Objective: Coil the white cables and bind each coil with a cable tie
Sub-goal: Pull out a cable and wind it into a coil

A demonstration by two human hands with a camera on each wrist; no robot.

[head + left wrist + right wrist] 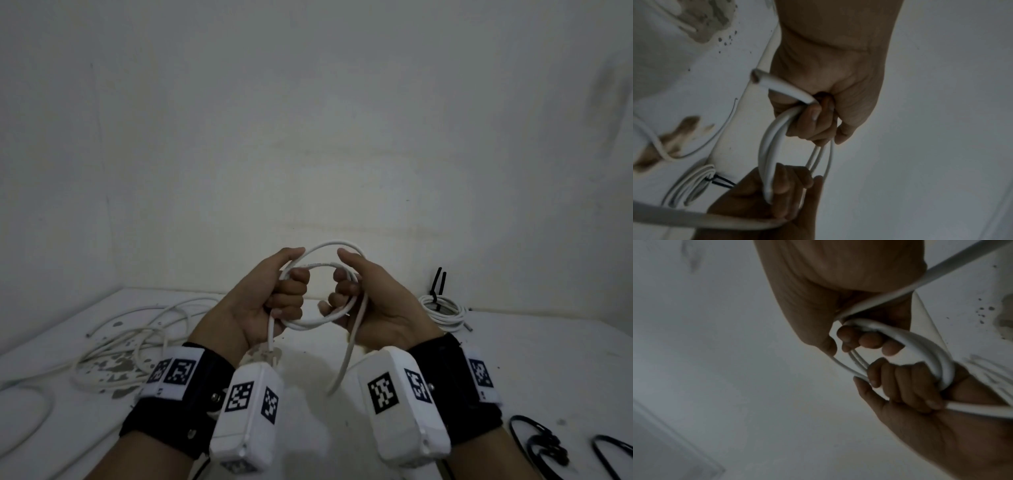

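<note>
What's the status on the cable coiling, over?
Left hand and right hand both grip the white coil, held above the table. Loose tail hanging, no tie on yet. One bound coil done. Nothing in the way.

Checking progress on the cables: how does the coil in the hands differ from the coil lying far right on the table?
The held coil is up off the table, gripped by the left hand and right hand; the far coil lies on the table. The held coil is unbound, a loose end hanging; the far coil has a black cable tie. Both are white cable.

table (513,359) | loose white cables (130,335) | tied coil (443,312) | black ties (544,442)
</note>
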